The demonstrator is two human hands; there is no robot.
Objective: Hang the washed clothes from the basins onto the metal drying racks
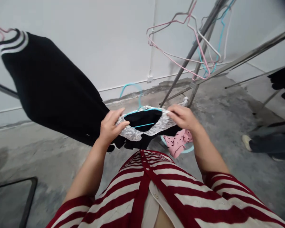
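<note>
In front of my chest is a black garment (142, 142) with a white lace collar (134, 134). A light-blue hanger (140, 98) sits inside its neck opening, its hook standing up above the collar. My left hand (110, 126) pinches the collar at the left shoulder, thumb on the lace. At the right shoulder my right hand (183, 116) grips the other side of the collar. The lower part of the garment is mostly hidden by my striped top.
A black garment with striped trim (49, 85) hangs at left. Several hangers (201, 74) hang on a metal rack (192, 55) at upper right. Pink patterned cloth (175, 144) lies in a light-blue-rimmed container (189, 150) below. Another person's leg (270, 147) shows at right.
</note>
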